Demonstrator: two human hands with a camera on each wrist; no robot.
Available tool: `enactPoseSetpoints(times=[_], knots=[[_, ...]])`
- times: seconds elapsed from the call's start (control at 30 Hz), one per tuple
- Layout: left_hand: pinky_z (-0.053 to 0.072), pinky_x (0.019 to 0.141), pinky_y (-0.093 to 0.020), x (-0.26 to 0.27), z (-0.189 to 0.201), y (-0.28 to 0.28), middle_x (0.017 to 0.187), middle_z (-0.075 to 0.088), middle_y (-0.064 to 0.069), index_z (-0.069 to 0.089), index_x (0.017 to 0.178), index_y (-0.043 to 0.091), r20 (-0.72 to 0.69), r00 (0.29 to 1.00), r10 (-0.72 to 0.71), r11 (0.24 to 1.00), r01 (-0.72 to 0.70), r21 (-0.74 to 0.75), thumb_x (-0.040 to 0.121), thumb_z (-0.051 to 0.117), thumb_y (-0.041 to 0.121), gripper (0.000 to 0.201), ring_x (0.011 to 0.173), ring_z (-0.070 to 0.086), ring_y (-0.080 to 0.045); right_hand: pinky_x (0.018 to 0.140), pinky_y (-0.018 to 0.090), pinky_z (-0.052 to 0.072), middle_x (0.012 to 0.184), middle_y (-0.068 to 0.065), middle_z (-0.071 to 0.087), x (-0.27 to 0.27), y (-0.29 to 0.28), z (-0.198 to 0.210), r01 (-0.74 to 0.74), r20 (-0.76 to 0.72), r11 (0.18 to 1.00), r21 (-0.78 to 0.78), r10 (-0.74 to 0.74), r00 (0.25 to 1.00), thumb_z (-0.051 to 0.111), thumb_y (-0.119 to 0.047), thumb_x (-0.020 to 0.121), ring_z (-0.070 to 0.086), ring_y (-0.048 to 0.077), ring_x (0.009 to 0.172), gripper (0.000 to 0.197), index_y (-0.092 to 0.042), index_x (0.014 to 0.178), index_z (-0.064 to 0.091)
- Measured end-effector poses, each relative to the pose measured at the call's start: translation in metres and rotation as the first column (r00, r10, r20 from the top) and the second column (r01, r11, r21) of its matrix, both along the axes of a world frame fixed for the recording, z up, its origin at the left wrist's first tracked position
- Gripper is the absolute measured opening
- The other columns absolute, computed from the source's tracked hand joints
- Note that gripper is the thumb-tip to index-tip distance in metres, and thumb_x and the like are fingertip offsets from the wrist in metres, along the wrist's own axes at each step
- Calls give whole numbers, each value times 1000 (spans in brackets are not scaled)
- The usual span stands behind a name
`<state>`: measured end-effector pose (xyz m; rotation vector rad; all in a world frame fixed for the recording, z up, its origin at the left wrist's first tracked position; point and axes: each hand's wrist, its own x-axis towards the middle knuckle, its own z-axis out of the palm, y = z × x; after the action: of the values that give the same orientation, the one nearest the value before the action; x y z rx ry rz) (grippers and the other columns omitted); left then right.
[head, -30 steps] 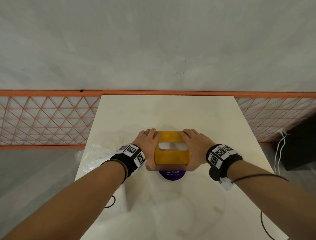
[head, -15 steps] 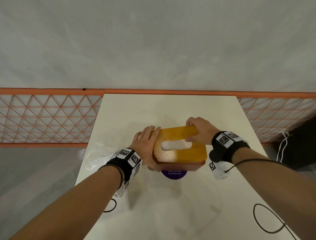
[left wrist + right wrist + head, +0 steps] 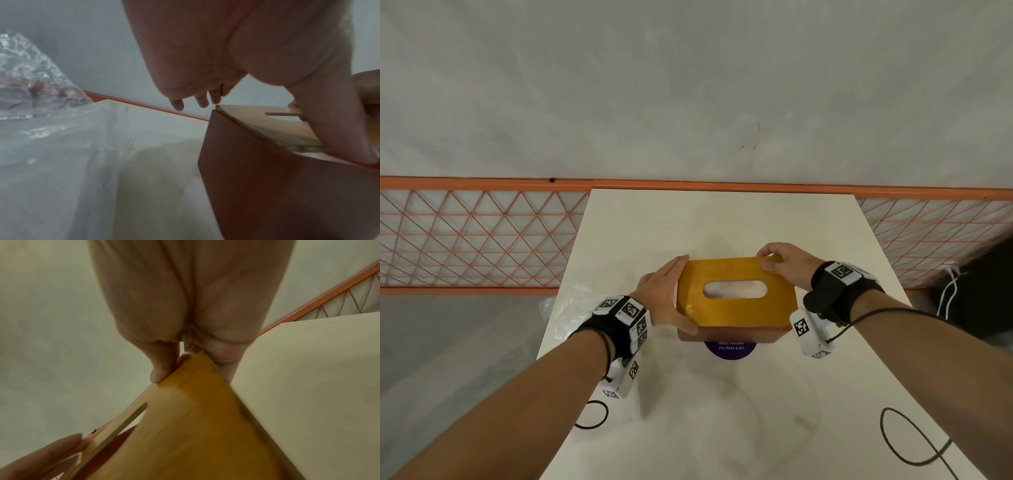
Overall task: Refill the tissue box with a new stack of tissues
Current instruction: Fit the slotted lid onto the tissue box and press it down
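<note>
A brown wooden tissue box [image 3: 732, 334] stands mid-table under a yellow-orange lid [image 3: 736, 308] with an oval slot. Something pale shows through the slot; I cannot tell what. My left hand [image 3: 661, 291] lies flat along the box's left side with straight fingers, its thumb on the lid's near-left corner. In the left wrist view the lid [image 3: 267, 128] sits slightly raised above the box wall [image 3: 267, 194]. My right hand [image 3: 787, 267] pinches the lid's far right corner; the right wrist view shows thumb and fingers clamped on the lid [image 3: 195, 426].
Crumpled clear plastic wrap [image 3: 571, 308] lies at the table's left edge. A purple round sticker [image 3: 729, 349] shows just in front of the box. The cream table [image 3: 722, 222] backs onto an orange mesh fence [image 3: 482, 236]. Black cable loops [image 3: 907, 438] hang near the front.
My right hand left the box's right side and took the lid's far right corner. The lid lifted and skewed, and now lies squarer over the box. The left hand stayed on the left side.
</note>
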<state>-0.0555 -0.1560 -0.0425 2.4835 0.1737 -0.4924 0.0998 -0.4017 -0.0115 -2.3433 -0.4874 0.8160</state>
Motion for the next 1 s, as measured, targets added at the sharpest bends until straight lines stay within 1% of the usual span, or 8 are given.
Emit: enactPoseSetpoints(times=[0.13, 0.27, 0.43, 0.57, 0.67, 0.8, 0.9, 1.0], knots=[[10, 120, -42, 2, -5, 4, 163, 4, 10, -6, 153, 31, -6, 1000, -30, 999, 30, 12, 49, 87, 57, 142, 149, 14, -19, 91, 41, 52, 125, 11, 58, -2, 0, -1, -3, -9, 1000, -27, 2, 1000, 52, -28, 99, 59, 31, 108, 13, -23, 110, 58], [10, 120, -42, 5, -7, 6, 163, 4, 11, -5, 153, 32, -4, 999, -41, 999, 41, 24, 46, 86, 61, 143, 149, 14, -19, 96, 43, 50, 128, 7, 55, -3, 0, 1, -13, 29, 997, -76, 15, 999, 50, -32, 99, 56, 30, 112, 21, -23, 116, 58], [12, 120, -43, 4, -10, 6, 162, 5, 13, -4, 153, 32, 25, 999, -44, 999, 44, 26, 47, 85, 62, 141, 148, 18, -18, 94, 43, 52, 125, 9, 57, -4, 0, 6, 55, -59, 998, 32, -53, 997, 49, -27, 101, 59, 32, 110, 17, -23, 114, 59], [13, 120, -44, 3, -10, 8, 162, 3, 16, -6, 152, 36, 21, 999, -36, 999, 36, 0, 46, 83, 64, 141, 148, 17, -21, 96, 49, 52, 124, 11, 60, -4, -2, 7, 62, -101, 996, 70, -55, 993, 49, -28, 100, 61, 33, 108, 13, -28, 109, 60], [12, 120, -44, 3, -8, 9, 161, 2, 18, -8, 151, 40, 28, 999, -32, 999, 33, -9, 43, 83, 66, 143, 149, 15, -21, 93, 45, 54, 121, 10, 61, -5, -5, 9, 79, -122, 991, 104, -66, 990, 48, -28, 101, 62, 32, 106, 16, -25, 113, 58], [9, 118, -41, 3, -3, 4, 162, 3, 14, -6, 153, 34, 41, 996, -75, 997, 73, 34, 50, 87, 56, 140, 148, 16, -14, 90, 41, 54, 120, 10, 60, -11, -7, 9, 58, -124, 992, 113, -44, 991, 46, -28, 102, 61, 30, 103, 18, -22, 116, 56], [10, 118, -42, 4, -3, 3, 162, 3, 14, -6, 152, 34, 19, 996, -82, 995, 81, 51, 51, 85, 59, 139, 148, 17, -15, 84, 35, 53, 119, 7, 59, -13, -7, 4, 55, -79, 994, 96, -47, 996, 46, -29, 102, 60, 24, 98, 18, -24, 115, 56], [10, 118, -42, 5, -2, 2, 162, 4, 14, -7, 152, 34, 5, 996, -86, 993, 86, 79, 51, 82, 61, 138, 148, 17, -15, 87, 38, 52, 122, 4, 58, -13, -6, 0, 45, 21, 999, 28, -46, 999, 49, -33, 100, 58, 26, 105, 19, -27, 116, 58]])
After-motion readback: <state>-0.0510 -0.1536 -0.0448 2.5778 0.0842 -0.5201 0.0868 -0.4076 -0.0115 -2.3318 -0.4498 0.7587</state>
